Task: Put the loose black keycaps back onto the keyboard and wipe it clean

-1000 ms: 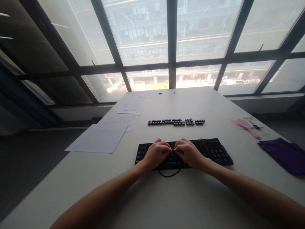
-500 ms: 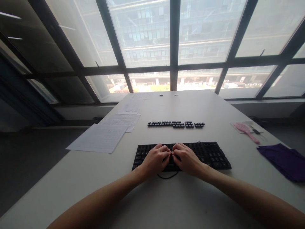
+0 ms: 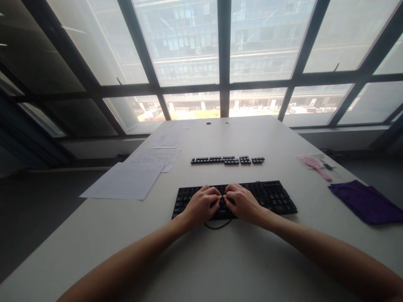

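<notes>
A black computer keyboard [image 3: 280, 199] lies in front of me on the white table, partly covered by both hands. My left hand [image 3: 204, 203] rests over its middle, fingers curled and pinched at the keys. Beside it, my right hand [image 3: 242, 202] is bent the same way, its fingertips close to the left ones. Whatever sits between the fingertips is too small and hidden to make out. Beyond the keyboard, loose black keycaps [image 3: 231, 160] stand in neat grouped rows. A loop of black cable [image 3: 217, 227] sticks out below the keyboard's front edge.
Written paper sheets [image 3: 126, 180] overlap along the table's left side. To the right are a pink hairbrush [image 3: 316, 165] on a clear bag, a small dark item with a thin wire [image 3: 328, 167], and a folded purple cloth [image 3: 367, 201]. Windows [image 3: 255, 46] rise behind the table [image 3: 189, 260].
The whole view has shifted slightly, so the table items appear a little higher and further left. Both hands stay at the middle of the keyboard, with a small gap now showing between them.
</notes>
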A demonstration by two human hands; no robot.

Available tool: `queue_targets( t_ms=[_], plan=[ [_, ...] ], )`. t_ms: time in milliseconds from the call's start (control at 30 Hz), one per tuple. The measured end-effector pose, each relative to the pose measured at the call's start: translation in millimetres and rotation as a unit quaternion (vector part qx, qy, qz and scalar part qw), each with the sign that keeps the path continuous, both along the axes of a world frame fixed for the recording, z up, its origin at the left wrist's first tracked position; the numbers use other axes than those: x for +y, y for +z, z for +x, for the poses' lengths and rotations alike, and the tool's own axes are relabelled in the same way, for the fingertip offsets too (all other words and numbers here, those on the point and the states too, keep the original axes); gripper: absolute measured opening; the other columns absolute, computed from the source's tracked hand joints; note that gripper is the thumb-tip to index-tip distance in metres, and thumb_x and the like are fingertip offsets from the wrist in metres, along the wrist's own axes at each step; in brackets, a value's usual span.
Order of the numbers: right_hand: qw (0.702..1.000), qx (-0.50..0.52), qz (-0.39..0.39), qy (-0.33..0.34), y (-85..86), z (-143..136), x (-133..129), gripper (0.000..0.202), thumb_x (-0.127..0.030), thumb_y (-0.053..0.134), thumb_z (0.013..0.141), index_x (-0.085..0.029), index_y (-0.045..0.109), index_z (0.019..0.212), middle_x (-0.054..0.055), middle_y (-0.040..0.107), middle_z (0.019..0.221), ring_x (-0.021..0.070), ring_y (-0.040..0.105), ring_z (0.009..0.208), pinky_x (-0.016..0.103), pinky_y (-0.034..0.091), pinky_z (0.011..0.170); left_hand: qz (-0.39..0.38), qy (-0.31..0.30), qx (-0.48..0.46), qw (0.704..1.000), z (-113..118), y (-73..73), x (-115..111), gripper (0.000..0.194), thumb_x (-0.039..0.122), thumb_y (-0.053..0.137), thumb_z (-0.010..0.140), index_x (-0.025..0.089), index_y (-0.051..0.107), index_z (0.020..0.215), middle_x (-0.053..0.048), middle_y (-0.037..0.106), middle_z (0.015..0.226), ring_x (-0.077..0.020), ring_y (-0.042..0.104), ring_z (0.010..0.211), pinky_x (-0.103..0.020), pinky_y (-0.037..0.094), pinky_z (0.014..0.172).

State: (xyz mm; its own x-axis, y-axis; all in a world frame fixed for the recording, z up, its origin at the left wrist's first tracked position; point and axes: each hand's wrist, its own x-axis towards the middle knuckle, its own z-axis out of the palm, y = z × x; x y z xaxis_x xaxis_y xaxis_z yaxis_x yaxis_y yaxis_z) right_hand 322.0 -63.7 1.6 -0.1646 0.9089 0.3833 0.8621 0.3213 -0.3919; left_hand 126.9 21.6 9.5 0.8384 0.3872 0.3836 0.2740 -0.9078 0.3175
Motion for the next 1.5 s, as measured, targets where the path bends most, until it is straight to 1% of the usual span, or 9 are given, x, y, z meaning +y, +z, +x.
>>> queue_targets(
  t_ms=[233, 400, 500, 600, 767, 967, 1267, 1400, 1500],
  plan=[
    [1.000, 0.024, -0.001, 0.010, 0.6, 0.6, -0.4, 0.011, -0.016, 0.061, 0.092, -0.020, 0.071, 0.090, 0.007, 0.070, 0.097, 0.0222, 0.063, 0.096, 0.035, 0.049, 0.089, -0.041, 0.018, -0.015, 0.999, -0.3, -0.5, 0.4, 0.017, 0.017, 0.059, 0.093, 0.022, 0.074, 0.100, -0.005, 0.073, 0.106, -0.0227, 0.063, 0.102, -0.038, 0.051, 0.096],
    [0.996, 0.072, -0.008, -0.042, 9.2, 26.6, 22.8, 0.015, -0.015, 0.059, 0.092, -0.020, 0.072, 0.100, 0.005, 0.072, 0.094, 0.0193, 0.065, 0.085, 0.031, 0.049, 0.080, -0.128, 0.064, -0.052, 0.988, 6.8, 13.2, 28.6, 0.017, 0.021, 0.061, 0.093, 0.020, 0.075, 0.103, -0.004, 0.076, 0.099, -0.0191, 0.067, 0.090, -0.032, 0.054, 0.087],
    [0.993, 0.038, -0.007, -0.108, 16.8, 53.8, 58.1, 0.020, -0.016, 0.060, 0.092, -0.017, 0.075, 0.105, 0.009, 0.073, 0.105, 0.0211, 0.067, 0.092, 0.031, 0.049, 0.085, -0.104, 0.107, -0.049, 0.988, 27.0, 19.1, 62.8, 0.018, 0.021, 0.064, 0.091, 0.019, 0.078, 0.103, -0.005, 0.077, 0.098, -0.0173, 0.066, 0.080, -0.031, 0.054, 0.083],
    [0.988, -0.049, -0.029, -0.146, 19.7, 75.4, 97.1, 0.022, -0.018, 0.059, 0.095, -0.016, 0.077, 0.107, 0.013, 0.071, 0.110, 0.0245, 0.065, 0.102, 0.033, 0.047, 0.092, -0.038, 0.146, -0.006, 0.989, 59.5, 18.2, 97.4, 0.018, 0.021, 0.066, 0.091, 0.020, 0.080, 0.104, -0.007, 0.076, 0.106, -0.0206, 0.067, 0.096, -0.036, 0.050, 0.099],
    [0.986, -0.095, -0.033, -0.137, 12.7, 84.5, 133.6, 0.018, -0.017, 0.062, 0.094, -0.017, 0.080, 0.098, 0.015, 0.069, 0.107, 0.0292, 0.062, 0.105, 0.036, 0.048, 0.089, -0.015, 0.157, 0.031, 0.987, 107.5, 7.2, 128.1, 0.020, 0.018, 0.069, 0.089, 0.020, 0.081, 0.105, -0.011, 0.074, 0.104, -0.0260, 0.063, 0.104, -0.040, 0.049, 0.100],
    [0.987, -0.121, -0.028, -0.097, 4.2, 82.7, 141.9, 0.017, -0.017, 0.065, 0.092, -0.020, 0.080, 0.087, 0.015, 0.070, 0.105, 0.0290, 0.057, 0.104, 0.039, 0.047, 0.090, -0.008, 0.158, 0.059, 0.986, 121.5, -3.2, 128.8, 0.018, 0.019, 0.065, 0.092, 0.023, 0.082, 0.094, -0.011, 0.071, 0.102, -0.0270, 0.058, 0.107, -0.038, 0.050, 0.093],
    [0.992, -0.107, -0.025, -0.055, 4.3, 81.2, 140.5, 0.019, -0.012, 0.064, 0.092, -0.019, 0.078, 0.080, 0.010, 0.076, 0.091, 0.0260, 0.059, 0.099, 0.037, 0.041, 0.091, -0.047, 0.154, 0.051, 0.986, 121.0, 1.2, 127.8, 0.016, 0.017, 0.069, 0.086, 0.023, 0.083, 0.084, -0.008, 0.077, 0.090, -0.0259, 0.066, 0.098, -0.036, 0.050, 0.094],
    [0.995, -0.073, -0.007, -0.071, 10.0, 78.8, 120.7, 0.014, -0.013, 0.068, 0.089, -0.019, 0.078, 0.082, 0.008, 0.075, 0.090, 0.0247, 0.061, 0.095, 0.035, 0.043, 0.089, -0.072, 0.151, 0.031, 0.985, 105.5, 13.2, 116.2, 0.011, 0.021, 0.073, 0.084, 0.023, 0.083, 0.086, -0.004, 0.079, 0.087, -0.0222, 0.070, 0.088, -0.034, 0.051, 0.092],
    [0.997, 0.026, 0.017, -0.069, 14.0, 74.2, 88.2, 0.009, -0.015, 0.072, 0.086, -0.021, 0.077, 0.081, 0.005, 0.074, 0.084, 0.0221, 0.063, 0.087, 0.034, 0.046, 0.085, -0.116, 0.125, -0.009, 0.985, 83.3, 23.0, 88.7, 0.010, 0.028, 0.076, 0.084, 0.022, 0.083, 0.087, -0.002, 0.079, 0.081, -0.0181, 0.069, 0.075, -0.030, 0.052, 0.082]
  ],
)
